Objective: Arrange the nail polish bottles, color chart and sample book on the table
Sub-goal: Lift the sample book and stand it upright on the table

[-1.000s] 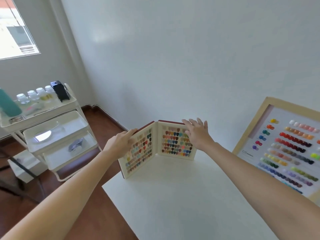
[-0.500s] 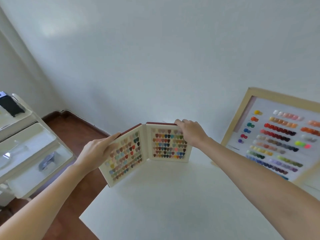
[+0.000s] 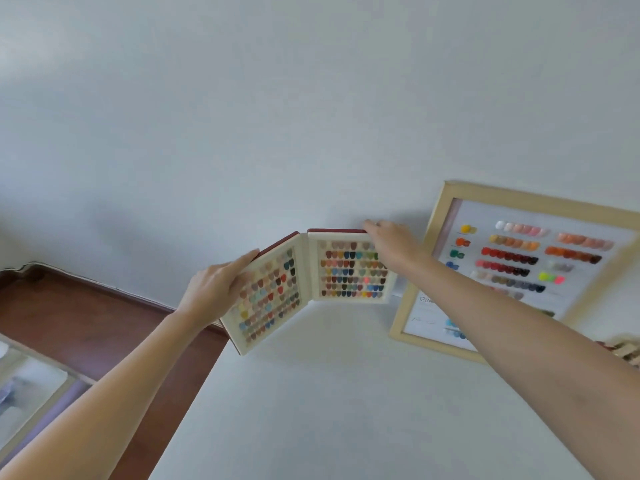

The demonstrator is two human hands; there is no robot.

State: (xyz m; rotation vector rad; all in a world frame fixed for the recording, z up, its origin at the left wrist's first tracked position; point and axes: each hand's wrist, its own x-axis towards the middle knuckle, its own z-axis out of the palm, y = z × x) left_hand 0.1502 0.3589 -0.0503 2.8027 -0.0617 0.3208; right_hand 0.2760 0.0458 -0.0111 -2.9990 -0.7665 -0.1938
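Observation:
The sample book [image 3: 332,278] stands open and upright on the white table [image 3: 346,410], near its far left corner, showing two cream pages of coloured nail tips with a red cover behind. My left hand [image 3: 218,289] grips the outer edge of the left page. My right hand [image 3: 391,244] holds the top right corner of the right page. The framed color chart [image 3: 519,265] leans against the wall to the right, its lower part hidden by my right forearm. No nail polish bottles are clearly visible.
A white wall rises right behind the table. Brown wooden floor [image 3: 86,313] lies to the left beyond the table edge. A white trolley shelf [image 3: 27,393] shows at the lower left. Small pale objects [image 3: 627,348] sit blurred at the right edge.
The view has swung right and up, so the trolley has mostly left the frame. Both hands keep their grip on the open sample book, which now stands closer to the color chart.

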